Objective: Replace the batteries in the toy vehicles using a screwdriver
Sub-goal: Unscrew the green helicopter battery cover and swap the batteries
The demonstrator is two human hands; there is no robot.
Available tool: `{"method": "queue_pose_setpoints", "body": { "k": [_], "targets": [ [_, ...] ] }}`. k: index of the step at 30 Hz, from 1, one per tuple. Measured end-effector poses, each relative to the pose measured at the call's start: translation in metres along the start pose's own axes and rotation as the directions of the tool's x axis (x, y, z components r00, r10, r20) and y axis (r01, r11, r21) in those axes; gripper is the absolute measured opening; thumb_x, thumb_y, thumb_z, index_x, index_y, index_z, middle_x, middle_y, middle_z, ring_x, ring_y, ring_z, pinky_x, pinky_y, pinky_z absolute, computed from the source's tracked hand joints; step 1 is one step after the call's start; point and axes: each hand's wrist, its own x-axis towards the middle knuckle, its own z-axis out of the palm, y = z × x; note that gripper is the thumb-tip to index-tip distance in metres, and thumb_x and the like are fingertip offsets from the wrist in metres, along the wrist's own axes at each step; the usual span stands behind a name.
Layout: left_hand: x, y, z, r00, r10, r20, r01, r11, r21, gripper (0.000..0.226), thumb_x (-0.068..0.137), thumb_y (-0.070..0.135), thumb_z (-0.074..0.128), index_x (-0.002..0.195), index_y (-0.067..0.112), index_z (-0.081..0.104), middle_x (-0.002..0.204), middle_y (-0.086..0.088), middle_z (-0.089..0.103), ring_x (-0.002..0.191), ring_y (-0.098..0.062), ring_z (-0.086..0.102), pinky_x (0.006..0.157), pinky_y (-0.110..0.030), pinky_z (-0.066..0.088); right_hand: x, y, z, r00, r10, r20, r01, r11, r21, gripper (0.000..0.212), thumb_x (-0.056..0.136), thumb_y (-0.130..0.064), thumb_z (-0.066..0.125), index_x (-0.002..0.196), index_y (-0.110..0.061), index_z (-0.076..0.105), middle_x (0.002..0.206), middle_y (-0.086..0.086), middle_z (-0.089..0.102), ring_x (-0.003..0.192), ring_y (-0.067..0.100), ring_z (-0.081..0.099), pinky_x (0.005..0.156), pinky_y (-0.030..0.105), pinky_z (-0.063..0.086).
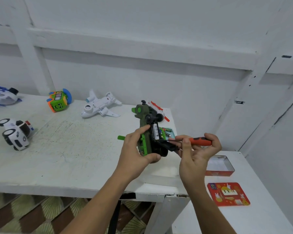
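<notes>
Left hand (137, 149) grips the dark green toy vehicle (145, 132), fingers curled round its body, thumb on the near side. The toy is held up above the white table (74, 157), right of centre, underside turned toward the camera, black wheels at the top. A white battery (155, 131) sits in the open compartment. A black part sticks out just below it; cannot tell what it is.

Right hand (196, 152) holds the orange-handled screwdriver (200, 141), with the thumb and fingers pinching the handle. The shaft points left, tip at the battery's lower end; contact unclear.

Just behind the green toy is a small teal tray (169, 130) with loose batteries in it, partly hidden. A white and orange toy (157, 107) lies farther back at the table's right end.

A white toy plane (100, 107) sits at far centre, and a green and orange toy bus (58, 101) is tipped over to its left. A police car (15, 133) lies on its side at left, and a blue and white toy (2, 97) is at far left, cut off by the frame.

On the lower table (252, 217) at right, an open tin box (220, 164) sits with its red lid (227, 194) lying flat nearer the camera.
</notes>
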Motion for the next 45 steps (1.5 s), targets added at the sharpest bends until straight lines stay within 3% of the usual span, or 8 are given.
{"method": "queue_pose_setpoints", "body": {
  "k": [5,13,17,22,29,34,40,45],
  "targets": [
    [-0.005,0.000,0.010,1.000,0.009,-0.025,-0.010,1.000,-0.017,0.092,0.063,0.012,0.089,0.128,0.056,0.042,0.125,0.013,0.041,0.108,0.029,0.033,0.098,-0.035,0.051,-0.002,0.003,-0.002,0.963,0.244,-0.111,-0.214,0.950,0.227,0.040,0.099,0.001,0.047,0.113,-0.032,0.028,0.103,0.022,0.065,0.086,0.034,0.072,0.078,0.042,0.060],
    [-0.004,-0.001,0.012,0.999,0.038,0.017,-0.038,0.998,0.042,0.092,0.064,0.011,0.089,0.121,0.063,0.039,0.131,0.009,0.037,0.114,0.008,0.039,0.099,-0.022,0.047,0.007,0.008,-0.020,0.817,0.570,-0.089,-0.442,0.718,0.538,0.045,0.100,0.005,0.043,0.120,-0.031,0.026,0.100,0.021,0.062,0.082,0.035,0.073,0.072,0.046,0.061],
    [-0.006,-0.004,0.018,0.998,0.028,0.063,-0.033,0.997,0.076,0.091,0.065,0.013,0.088,0.117,0.066,0.036,0.134,0.011,0.034,0.114,0.006,0.036,0.085,0.004,0.033,0.014,0.004,-0.029,0.822,0.559,-0.108,-0.429,0.733,0.527,0.048,0.099,0.006,0.042,0.123,-0.032,0.026,0.096,0.019,0.062,0.076,0.032,0.073,0.069,0.045,0.061],
    [-0.008,-0.003,0.021,1.000,0.016,-0.001,-0.016,0.999,0.036,0.091,0.065,0.013,0.088,0.120,0.065,0.037,0.129,0.011,0.036,0.110,0.028,0.029,0.099,-0.028,0.048,0.010,0.003,-0.030,0.895,0.433,-0.111,-0.391,0.878,0.275,0.049,0.099,0.001,0.046,0.123,-0.037,0.028,0.104,0.023,0.063,0.080,0.037,0.072,0.077,0.047,0.060],
    [-0.010,-0.008,0.022,0.999,0.009,-0.037,-0.007,0.999,0.038,0.091,0.066,0.015,0.088,0.125,0.062,0.038,0.132,0.009,0.035,0.117,0.003,0.035,0.102,-0.034,0.049,0.006,0.004,-0.022,0.929,0.362,-0.069,-0.339,0.913,0.225,0.041,0.099,-0.001,0.047,0.111,-0.037,0.029,0.099,0.023,0.067,0.082,0.037,0.072,0.080,0.043,0.060],
    [-0.010,-0.014,0.024,0.999,0.015,-0.037,-0.014,0.999,0.033,0.091,0.067,0.015,0.087,0.125,0.064,0.038,0.133,0.009,0.034,0.115,0.007,0.035,0.100,-0.027,0.047,0.005,0.009,-0.021,0.858,0.508,-0.075,-0.451,0.816,0.362,0.043,0.099,0.000,0.048,0.117,-0.034,0.027,0.102,0.026,0.065,0.085,0.038,0.072,0.081,0.042,0.060],
    [-0.010,-0.017,0.024,1.000,0.021,-0.020,-0.020,0.999,0.045,0.090,0.067,0.011,0.087,0.122,0.062,0.038,0.132,0.010,0.031,0.117,0.003,0.034,0.085,0.002,0.037,0.005,0.017,-0.029,0.771,0.631,-0.085,-0.507,0.689,0.518,0.043,0.101,-0.001,0.045,0.124,-0.031,0.026,0.099,0.021,0.065,0.082,0.034,0.074,0.070,0.043,0.061],
    [-0.013,-0.013,0.024,0.999,0.031,0.024,-0.033,0.997,0.076,0.090,0.067,0.009,0.086,0.118,0.065,0.037,0.136,0.010,0.027,0.118,0.004,0.030,0.101,-0.012,0.038,0.011,0.015,-0.043,0.768,0.615,-0.178,-0.454,0.719,0.525,0.055,0.098,0.006,0.043,0.133,-0.033,0.026,0.099,0.024,0.058,0.085,0.038,0.072,0.067,0.052,0.060]
  ]
}}
